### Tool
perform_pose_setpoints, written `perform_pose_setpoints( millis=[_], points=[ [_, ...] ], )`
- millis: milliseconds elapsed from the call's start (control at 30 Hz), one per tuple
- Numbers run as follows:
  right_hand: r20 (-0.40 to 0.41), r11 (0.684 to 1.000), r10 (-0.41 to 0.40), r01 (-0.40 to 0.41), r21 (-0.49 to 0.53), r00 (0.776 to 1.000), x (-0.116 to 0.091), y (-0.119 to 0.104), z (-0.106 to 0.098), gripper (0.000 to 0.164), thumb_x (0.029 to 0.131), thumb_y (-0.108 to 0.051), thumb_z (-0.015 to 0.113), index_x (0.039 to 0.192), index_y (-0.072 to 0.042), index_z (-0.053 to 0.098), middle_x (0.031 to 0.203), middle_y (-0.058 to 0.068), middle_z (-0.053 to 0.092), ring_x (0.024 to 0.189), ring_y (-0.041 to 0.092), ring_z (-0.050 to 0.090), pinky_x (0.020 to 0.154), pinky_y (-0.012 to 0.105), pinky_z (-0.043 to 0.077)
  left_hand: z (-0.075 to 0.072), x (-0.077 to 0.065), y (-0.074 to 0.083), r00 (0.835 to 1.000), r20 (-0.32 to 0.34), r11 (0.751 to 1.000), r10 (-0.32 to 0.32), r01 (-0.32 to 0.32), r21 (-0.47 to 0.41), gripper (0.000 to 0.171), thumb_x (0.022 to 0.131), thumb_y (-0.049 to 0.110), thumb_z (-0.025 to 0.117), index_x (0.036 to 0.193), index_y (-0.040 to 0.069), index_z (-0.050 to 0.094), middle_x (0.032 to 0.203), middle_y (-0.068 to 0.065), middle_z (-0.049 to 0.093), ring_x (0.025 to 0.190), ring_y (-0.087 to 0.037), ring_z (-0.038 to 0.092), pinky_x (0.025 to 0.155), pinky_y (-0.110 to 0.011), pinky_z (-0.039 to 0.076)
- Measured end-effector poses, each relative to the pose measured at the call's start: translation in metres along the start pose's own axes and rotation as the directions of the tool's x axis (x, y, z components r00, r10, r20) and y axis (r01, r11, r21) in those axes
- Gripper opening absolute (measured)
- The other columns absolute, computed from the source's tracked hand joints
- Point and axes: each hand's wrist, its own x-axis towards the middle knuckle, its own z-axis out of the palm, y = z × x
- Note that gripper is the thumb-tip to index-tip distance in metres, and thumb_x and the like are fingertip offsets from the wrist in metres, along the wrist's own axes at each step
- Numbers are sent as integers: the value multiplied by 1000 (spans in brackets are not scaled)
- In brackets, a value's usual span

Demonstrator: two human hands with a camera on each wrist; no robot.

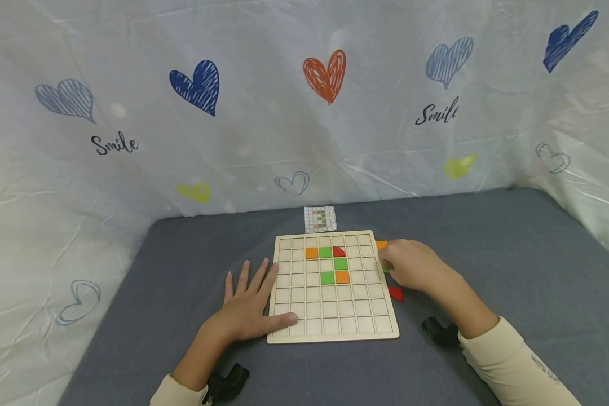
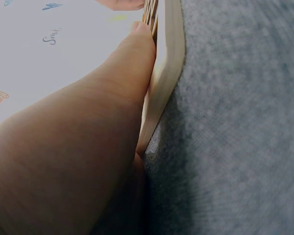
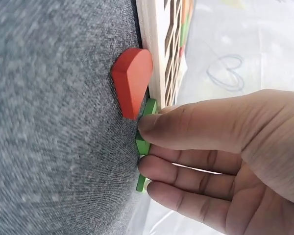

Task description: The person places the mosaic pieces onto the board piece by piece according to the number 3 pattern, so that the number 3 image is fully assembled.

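Observation:
A wooden grid board (image 1: 333, 339) lies on the grey cloth, with orange squares (image 1: 312, 253), green squares (image 1: 327, 277) and a red quarter-round piece (image 1: 338, 251) in its cells. My left hand (image 1: 246, 316) rests over the board's left edge, fingers spread and thumb on the lower-left cells. Beside the right edge, my right hand (image 1: 416, 265) pinches a green block (image 3: 143, 147) between thumb and fingers, partly hidden by the thumb. Near it on the cloth lies a red quarter-round block (image 3: 132, 81). An orange block (image 1: 381, 245) shows just beyond the right hand.
A small printed pattern card (image 1: 321, 219) lies behind the board. Another green piece (image 3: 140, 182) shows by the right fingertips. Behind the table hangs a white curtain (image 1: 264, 124) printed with hearts. Dark straps (image 1: 438, 331) sit under the wrists.

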Motion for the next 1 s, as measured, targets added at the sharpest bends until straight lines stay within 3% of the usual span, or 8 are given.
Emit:
perform_pose_setpoints(
  millis=[167,267,367,467,800,1000],
  points=[
    [15,1000,5,-5,4,1000,1,2,0,47,68,18,59,62,-19,31,68,-6,15,63,12,15,57,30,15,-4,-1,3,1000,12,1000,1,-1,-6,113,82,84,51,164,20,7,168,-7,-1,149,-40,-15,109,-67,-15],
    [28,1000,21,-21,7,999,0,3,-1,36,70,17,61,65,-17,49,67,-7,29,62,12,26,56,29,23,-6,-2,4,1000,16,1000,2,-2,-13,112,83,83,52,164,19,7,168,-9,0,149,-41,-15,109,-68,-14],
    [24,999,30,-30,21,999,0,3,-5,26,76,14,65,85,-10,68,75,-2,49,66,14,40,57,30,34,-5,-3,4,1000,9,1000,10,-10,-19,112,83,82,52,164,18,8,168,-10,1,149,-41,-14,109,-68,-15],
    [-2,998,7,-7,62,1000,-1,0,-7,24,77,11,66,94,-7,69,81,-2,54,68,14,44,59,30,38,-4,-2,3,1000,-1,1000,15,-16,-26,112,83,81,53,164,17,9,168,-11,2,149,-42,-13,109,-68,-16],
    [-15,984,-140,141,110,990,2,-24,-3,22,75,8,64,84,-12,67,82,-4,57,71,10,48,61,28,44,-4,-1,2,1000,13,1000,-5,5,2,114,81,84,52,164,20,6,168,-6,-2,149,-39,-16,110,-66,-17],
    [-7,979,-165,164,117,986,2,-34,2,25,74,10,64,84,-12,68,82,-3,58,71,9,50,62,28,46,-8,-3,5,1000,17,1000,2,-2,-6,112,83,83,52,164,19,7,168,-8,0,149,-41,-14,109,-69,-14]
  ],
)
